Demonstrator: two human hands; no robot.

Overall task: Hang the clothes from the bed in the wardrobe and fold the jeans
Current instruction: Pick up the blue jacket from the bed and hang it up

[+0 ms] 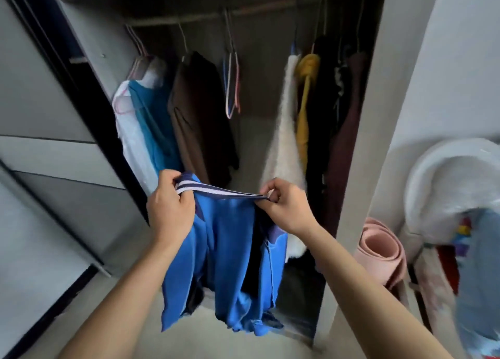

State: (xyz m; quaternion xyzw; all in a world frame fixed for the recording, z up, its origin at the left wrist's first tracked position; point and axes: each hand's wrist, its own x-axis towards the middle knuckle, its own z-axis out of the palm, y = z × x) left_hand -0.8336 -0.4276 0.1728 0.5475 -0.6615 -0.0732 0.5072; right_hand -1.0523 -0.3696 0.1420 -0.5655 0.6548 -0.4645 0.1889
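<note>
Two-handed | left grip (170, 209), right grip (284, 207) pinch blue garment (230, 250) | hangs below

Bare left hand (170, 209), bare right hand (286, 209), both forearms bare.

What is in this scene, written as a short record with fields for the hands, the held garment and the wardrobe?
place: in front of the open wardrobe
held item: blue garment with a navy and white striped band, hanging down
left hand: grips one end of the band
right hand: pinches the other end
hanger in it: none visible
free hangers: empty hangers on the rail, between the brown garment and the cream fluffy garment
right of the wardrobe: rolled pink mat
</note>
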